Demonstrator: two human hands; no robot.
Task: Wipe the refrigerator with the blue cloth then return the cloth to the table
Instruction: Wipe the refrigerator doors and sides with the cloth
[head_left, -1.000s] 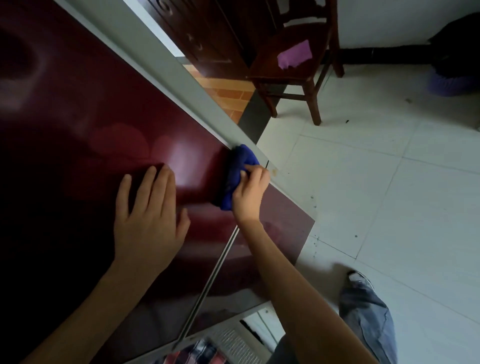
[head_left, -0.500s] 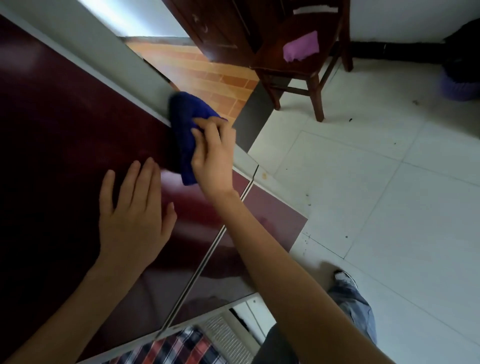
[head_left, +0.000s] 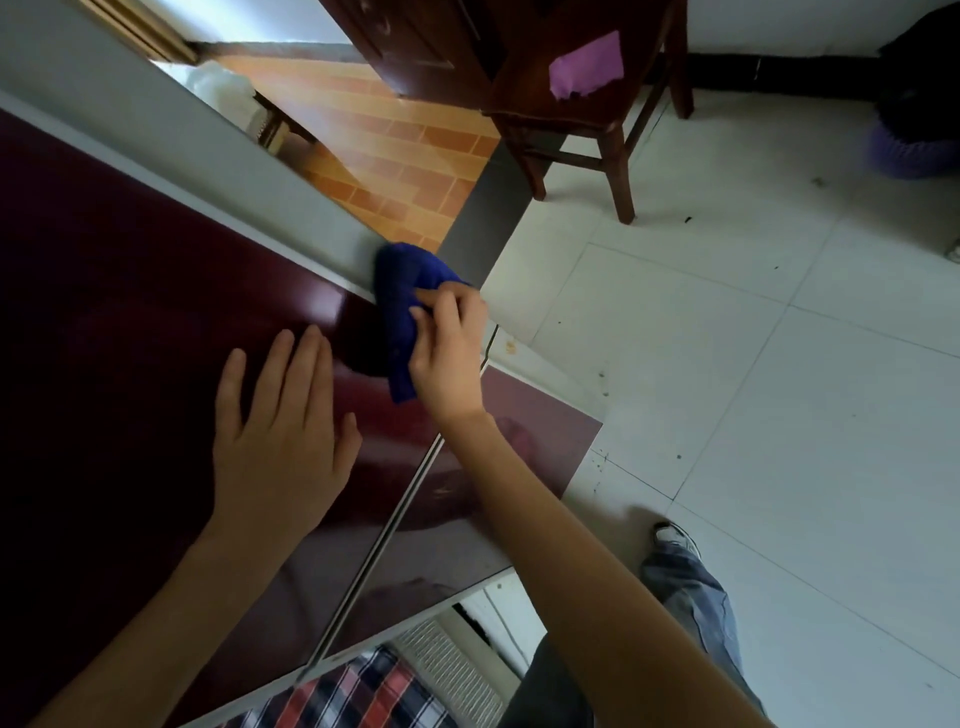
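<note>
Pale tiled floor (head_left: 779, 415) fills the right side of the head view, and a dark wooden chair (head_left: 621, 171) stands at the top with a small purple scrap (head_left: 587, 65) on its seat. On the left is the refrigerator with the glossy dark red door (head_left: 156, 312) and a light grey side strip (head_left: 208, 171).

The person's left hand (head_left: 280, 441) lies flat on the red door, with the fingers straight and holding nothing. The right hand (head_left: 449, 353) has its fingers curled around the crumpled dark blue cloth (head_left: 400, 291) and presses it on the door's edge, where the red front meets the grey strip. The cloth is up and to the right of the left fingertips, near them but not touching.
</note>
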